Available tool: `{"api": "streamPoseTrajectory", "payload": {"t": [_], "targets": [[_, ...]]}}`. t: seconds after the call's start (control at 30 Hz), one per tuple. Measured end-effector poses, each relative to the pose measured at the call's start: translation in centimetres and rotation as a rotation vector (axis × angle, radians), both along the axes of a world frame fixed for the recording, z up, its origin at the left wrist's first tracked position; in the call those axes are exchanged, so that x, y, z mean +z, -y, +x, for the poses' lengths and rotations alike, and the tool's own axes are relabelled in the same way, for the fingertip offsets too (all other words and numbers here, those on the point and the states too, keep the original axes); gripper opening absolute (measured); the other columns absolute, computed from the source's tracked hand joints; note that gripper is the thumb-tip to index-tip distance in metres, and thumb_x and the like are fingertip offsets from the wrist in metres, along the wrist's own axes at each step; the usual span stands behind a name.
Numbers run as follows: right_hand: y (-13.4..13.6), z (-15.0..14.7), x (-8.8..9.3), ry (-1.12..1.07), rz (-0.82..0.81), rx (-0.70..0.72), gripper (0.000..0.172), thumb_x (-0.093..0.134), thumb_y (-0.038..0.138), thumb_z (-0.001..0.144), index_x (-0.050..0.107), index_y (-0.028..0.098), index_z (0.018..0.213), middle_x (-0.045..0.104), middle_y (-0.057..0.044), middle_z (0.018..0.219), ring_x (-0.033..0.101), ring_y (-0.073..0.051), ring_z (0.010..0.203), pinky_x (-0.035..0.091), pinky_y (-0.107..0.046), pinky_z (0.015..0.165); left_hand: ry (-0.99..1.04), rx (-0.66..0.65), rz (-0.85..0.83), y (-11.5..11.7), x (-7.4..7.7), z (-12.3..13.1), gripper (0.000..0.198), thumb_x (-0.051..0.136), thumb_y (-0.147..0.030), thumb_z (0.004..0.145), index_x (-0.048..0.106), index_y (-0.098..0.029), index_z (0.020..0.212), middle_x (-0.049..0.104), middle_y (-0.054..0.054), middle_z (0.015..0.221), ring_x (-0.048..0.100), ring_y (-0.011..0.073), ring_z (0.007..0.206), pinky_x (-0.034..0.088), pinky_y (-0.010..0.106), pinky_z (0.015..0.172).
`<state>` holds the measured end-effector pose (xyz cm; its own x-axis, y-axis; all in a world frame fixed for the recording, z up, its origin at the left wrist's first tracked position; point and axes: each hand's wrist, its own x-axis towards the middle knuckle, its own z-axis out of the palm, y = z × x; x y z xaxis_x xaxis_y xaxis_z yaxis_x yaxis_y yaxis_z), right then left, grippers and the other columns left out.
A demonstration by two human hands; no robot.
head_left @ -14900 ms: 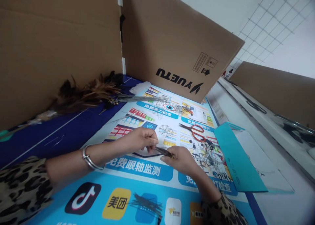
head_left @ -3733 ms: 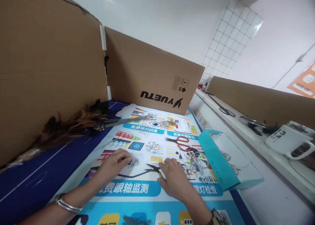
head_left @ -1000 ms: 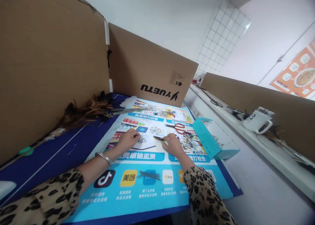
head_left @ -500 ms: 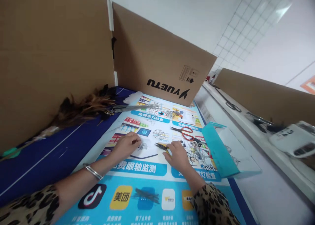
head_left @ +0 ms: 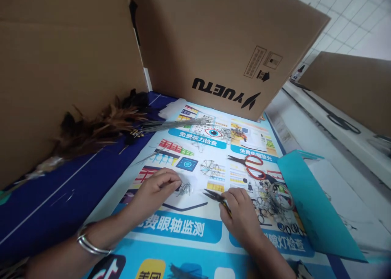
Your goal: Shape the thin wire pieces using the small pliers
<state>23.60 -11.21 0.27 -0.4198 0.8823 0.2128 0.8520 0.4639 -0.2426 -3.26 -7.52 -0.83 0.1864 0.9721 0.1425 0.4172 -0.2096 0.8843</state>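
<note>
My right hand point(head_left: 240, 214) is closed around long-nose pliers point(head_left: 214, 195) with dark jaws and partly visible yellow-and-black handles. The jaws are slightly apart, point left, and have nothing visible between them. My left hand point(head_left: 160, 189) has its thumb and fingers pinched together, and whatever they hold is too small to make out. Right beside its fingertips lies a small heap of thin wire pieces point(head_left: 185, 188). Beyond both hands, a round, spoked bundle of wire point(head_left: 210, 168) rests on the printed sheet point(head_left: 195, 209).
Red-handled scissors point(head_left: 255, 166) lie beyond my right hand. Wire coils and rings point(head_left: 279, 197) are to its right, near a turquoise-sided box point(head_left: 317, 205). Brown feathers point(head_left: 100, 120) and a bundle of wire stems point(head_left: 180, 124) lie back left. Cardboard walls point(head_left: 198, 38) stand behind.
The view has shifted closer and tilted down, so everything looks larger. My left hand stays pinched by the wire heap, and my right hand still grips the pliers.
</note>
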Motion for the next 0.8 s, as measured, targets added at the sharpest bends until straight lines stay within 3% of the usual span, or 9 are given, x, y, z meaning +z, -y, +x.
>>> {"api": "streamPoseTrajectory", "payload": {"t": [0.23, 0.5, 0.6, 0.8], "targets": [[0.6, -1.2, 1.1, -0.190, -0.120, 0.050, 0.029, 0.049, 0.020, 0.083, 0.052, 0.025, 0.112, 0.053, -0.008, 0.102, 0.050, -0.023, 0.095, 0.046, -0.037, 0.082, -0.008, -0.067, -0.115, 0.1, 1.5, 0.3, 0.022, 0.048, -0.038, 0.083, 0.061, -0.020, 0.083, 0.064, 0.001, 0.081, 0.057, 0.0178, 0.078, 0.045, 0.025, 0.070], [-0.6, -1.8, 2.1, -0.456, -0.209, -0.084, 0.010, 0.049, 0.027, 0.086, 0.056, 0.022, 0.091, 0.056, -0.002, 0.085, 0.054, -0.014, 0.078, 0.045, -0.025, 0.068, -0.011, -0.152, -0.070, -1.9, 4.7, 3.4, 0.020, 0.048, -0.036, 0.081, 0.061, -0.021, 0.079, 0.062, 0.000, 0.074, 0.055, 0.0165, 0.070, 0.043, 0.024, 0.063], [-1.2, -1.8, 2.2, -0.484, -0.219, -0.125, 0.009, 0.050, 0.027, 0.086, 0.057, 0.021, 0.088, 0.056, -0.001, 0.081, 0.053, -0.014, 0.075, 0.044, -0.024, 0.065, 0.010, -0.156, -0.068, -2.5, 4.4, 4.4, 0.019, 0.048, -0.035, 0.081, 0.061, -0.020, 0.079, 0.062, 0.000, 0.074, 0.055, 0.0166, 0.071, 0.043, 0.024, 0.064], [-1.1, -2.1, 1.7, -0.475, -0.215, -0.093, 0.007, 0.054, 0.026, 0.082, 0.056, 0.023, 0.088, 0.056, -0.002, 0.085, 0.054, -0.015, 0.076, 0.046, -0.026, 0.067, 0.079, -0.150, -0.157, -2.3, 2.3, 4.6, 0.020, 0.048, -0.036, 0.081, 0.060, -0.020, 0.078, 0.054, -0.002, 0.064, 0.049, 0.0136, 0.060, 0.039, 0.021, 0.054]]}}
